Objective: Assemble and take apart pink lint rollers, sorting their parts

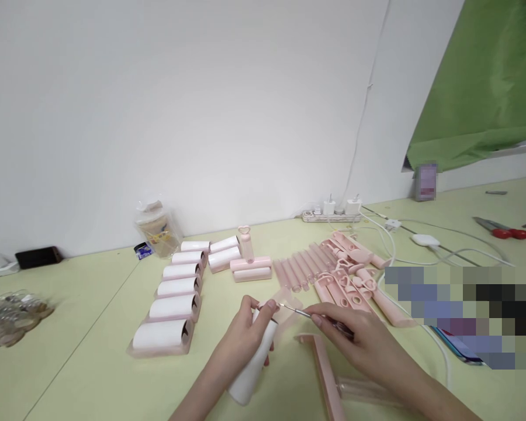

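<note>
My left hand (249, 327) is wrapped round a white lint roller roll (255, 365), which tilts with its upper end toward my right hand. Its thumb and forefinger pinch by that end, beside a thin clear pinkish piece (291, 316). Between the fingers of my right hand (348, 330) is a slim screwdriver (301, 312) with a metal shaft and dark handle, its tip close to the roll's end. Under my right wrist lie a pink plastic bar (325, 374) and a clear tube (363, 390). A pink lint roller (251, 268) with a heart-topped handle stands beyond my hands.
White rolls (160, 334) in pinkish covers line the left. Clear pink tubes (304, 266) and pink plastic parts (346, 289) lie right of centre. A power strip (331, 216), white cables (442, 362) and red-handled pliers (506, 232) are farther right. A bag (158, 231) stands against the wall.
</note>
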Demonstrator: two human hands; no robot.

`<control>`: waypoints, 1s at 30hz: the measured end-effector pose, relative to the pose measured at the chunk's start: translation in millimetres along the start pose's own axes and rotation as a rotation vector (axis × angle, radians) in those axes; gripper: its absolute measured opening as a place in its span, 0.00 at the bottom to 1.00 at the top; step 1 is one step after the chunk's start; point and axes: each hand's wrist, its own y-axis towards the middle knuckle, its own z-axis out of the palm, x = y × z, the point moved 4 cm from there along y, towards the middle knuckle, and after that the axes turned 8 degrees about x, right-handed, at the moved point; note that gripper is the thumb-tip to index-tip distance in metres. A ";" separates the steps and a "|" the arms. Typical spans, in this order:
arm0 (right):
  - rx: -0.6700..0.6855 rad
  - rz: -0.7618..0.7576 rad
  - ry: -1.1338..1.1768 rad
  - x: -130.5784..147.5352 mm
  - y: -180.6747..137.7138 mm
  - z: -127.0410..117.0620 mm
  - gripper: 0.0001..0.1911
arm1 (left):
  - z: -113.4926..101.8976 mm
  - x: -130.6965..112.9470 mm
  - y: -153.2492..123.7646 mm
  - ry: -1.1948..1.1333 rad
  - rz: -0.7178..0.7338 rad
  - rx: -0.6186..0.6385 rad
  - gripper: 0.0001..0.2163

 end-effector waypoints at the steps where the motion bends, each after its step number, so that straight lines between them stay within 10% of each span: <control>1: 0.007 0.022 -0.003 -3.8 1.4 0.3 0.15 | -1.5 -1.4 1.6 0.039 -0.010 -0.012 0.22; 9: -0.091 0.072 0.365 -21.2 12.3 -17.7 0.14 | -23.4 -30.2 -0.6 0.364 0.135 -0.174 0.24; 17: -0.255 -0.243 0.757 39.8 44.8 -68.7 0.07 | -6.4 -60.3 15.9 0.276 0.585 -0.207 0.12; 22: -0.113 -0.316 0.546 46.2 66.8 -43.3 0.11 | 3.0 -71.0 22.5 0.103 0.672 -0.221 0.12; 27: 0.220 -0.226 0.452 22.0 64.4 2.3 0.37 | -7.7 -79.6 15.3 -0.052 0.754 -0.366 0.13; 30: 0.306 -0.208 0.311 17.5 60.1 24.5 0.16 | -16.9 -85.6 5.2 -0.157 0.787 -0.409 0.14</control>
